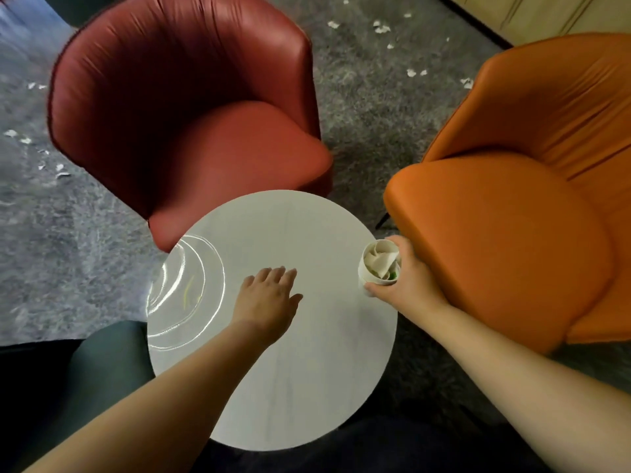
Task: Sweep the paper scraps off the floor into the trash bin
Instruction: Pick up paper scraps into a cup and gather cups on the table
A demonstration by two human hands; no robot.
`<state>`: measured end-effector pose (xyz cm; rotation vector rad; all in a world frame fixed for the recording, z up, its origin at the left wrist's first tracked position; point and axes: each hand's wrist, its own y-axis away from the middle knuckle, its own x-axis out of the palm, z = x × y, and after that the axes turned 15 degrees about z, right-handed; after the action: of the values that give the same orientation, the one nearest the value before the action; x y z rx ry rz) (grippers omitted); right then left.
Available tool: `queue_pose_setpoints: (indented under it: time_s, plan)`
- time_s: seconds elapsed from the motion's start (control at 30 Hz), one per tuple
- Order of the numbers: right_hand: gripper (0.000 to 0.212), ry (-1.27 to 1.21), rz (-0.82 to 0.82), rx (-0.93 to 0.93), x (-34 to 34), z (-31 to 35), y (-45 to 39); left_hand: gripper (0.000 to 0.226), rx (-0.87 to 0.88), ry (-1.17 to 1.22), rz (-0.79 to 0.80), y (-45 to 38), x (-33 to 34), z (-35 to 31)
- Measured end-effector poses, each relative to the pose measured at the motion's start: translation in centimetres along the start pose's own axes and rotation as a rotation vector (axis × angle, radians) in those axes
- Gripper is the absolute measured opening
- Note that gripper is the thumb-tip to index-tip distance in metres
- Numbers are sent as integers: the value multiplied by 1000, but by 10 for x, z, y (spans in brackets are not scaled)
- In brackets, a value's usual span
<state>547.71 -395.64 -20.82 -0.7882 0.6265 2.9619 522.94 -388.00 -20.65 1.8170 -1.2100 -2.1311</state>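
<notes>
Nearest the camera, two bare forearms reach forward over a round white tabletop (pixel 307 387). The left hand (pixel 268 300) lies palm down over the middle of the tabletop with its fingers straight and close together, holding nothing; whether the palm actually touches the surface cannot be told. The right hand (pixel 406 274) is at the tabletop's right edge, its fingers and thumb curled round a small white cup (pixel 367 271) that stands or hangs just at the rim. The cup is stuffed with crumpled pale paper (pixel 380 261), and a bit of green shows low inside it. On the left part of the tabletop, curved bright reflections mark what looks like a clear glass dish (pixel 186 291), though its outline is hard to make out. To the left of the tabletop, near the bottom, a dark teal seat (pixel 109 363) shows in part. Beyond the tabletop a dark red armchair (pixel 191 107) stands to the left and an orange armchair (pixel 529 199) to the right, both touching or nearly touching the tabletop's edge in this view. Around and behind them spreads grey carpet (pixel 368 107). The paper scraps (pixel 382 28) lie scattered on it: a loose group far back between the two chairs, and more (pixel 44 155) on the carpet left of the red chair. At the far right corner a pale wooden panel (pixel 546 11) meets the floor.
</notes>
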Motion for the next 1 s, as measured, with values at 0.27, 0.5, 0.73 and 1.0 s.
queue_pose_setpoints:
  time_s: [0.27, 0.5, 0.73, 1.0]
  plan:
    - [85, 28, -150, -3, -24, 0, 15, 55, 68, -49, -40, -17, -24, -21]
    - [80, -70, -213, 56, -65, -22, 23, 56, 107, -37, -72, -32, -54, -60]
    - [77, -42, -165, 30, -161, -56, -21, 56, 66, 6, -109, -92, -99, -127]
    - [86, 119, -95, -51, -287, -75, -77, 56, 19, 81, -156, -170, -158, -212]
